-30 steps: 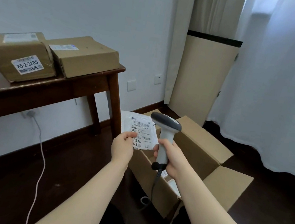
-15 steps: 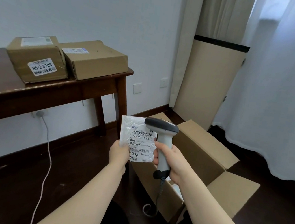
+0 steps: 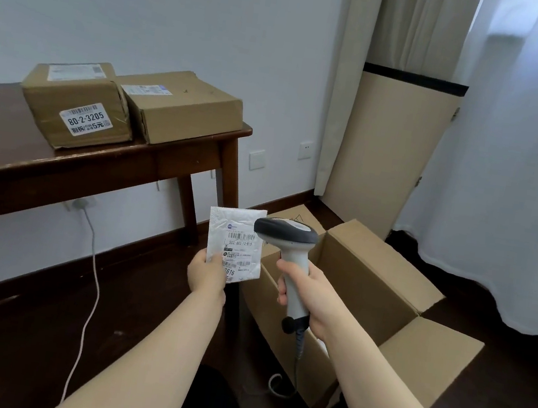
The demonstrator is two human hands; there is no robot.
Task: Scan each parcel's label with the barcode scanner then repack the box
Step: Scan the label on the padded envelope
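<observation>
The small white padded parcel [image 3: 235, 235], label toward the camera, was pinched at its lower corner by the left hand [image 3: 207, 276], at nine o'clock of the grey-and-white plastic barcode scanner [image 3: 291, 259] gripped in the right hand [image 3: 311, 296] over the open brown cardboard box [image 3: 370, 287]; held so close and side-on, the scanner might misread.

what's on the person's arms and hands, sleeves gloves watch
Nothing worn shows. Both forearms are bare to the frame edge, no sleeves. The left hand and right hand have no gloves, and no watch, band or ring is visible.
</observation>
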